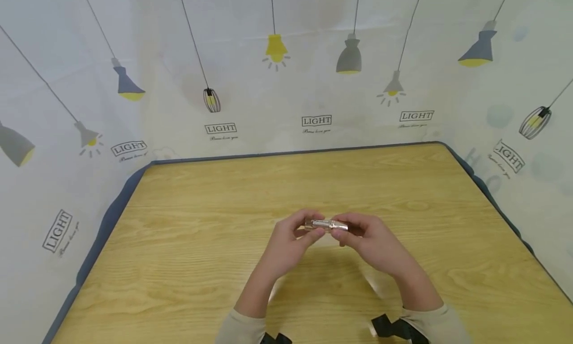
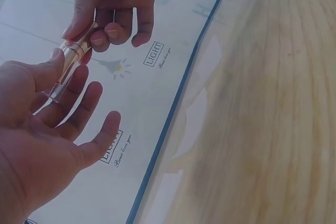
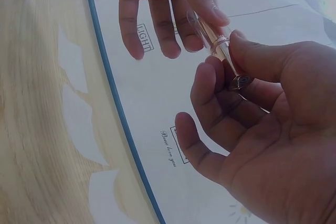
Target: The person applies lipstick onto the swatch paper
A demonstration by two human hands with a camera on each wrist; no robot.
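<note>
A small lipstick tube [image 1: 329, 225] with a shiny rose-gold body and a clear cap is held between both hands over the table. My left hand [image 1: 286, 244] pinches the clear end with thumb and fingers. The gold end is pinched by my right hand [image 1: 375, 242]. In the left wrist view the lipstick tube [image 2: 75, 51] slants between the two thumbs, and the left hand's other fingers are spread. The right wrist view shows the faceted tip of the gold end of the lipstick tube [image 3: 226, 50] poking out past the right thumb, fingers partly hiding it.
A wood-grain table [image 1: 201, 224] lies beneath the hands, its back and sides bordered by a dark blue edge. White walls [image 1: 259, 100] printed with lamps and LIGHT lettering rise around it. Black straps [image 1: 398, 328] circle the wrists near the sleeves.
</note>
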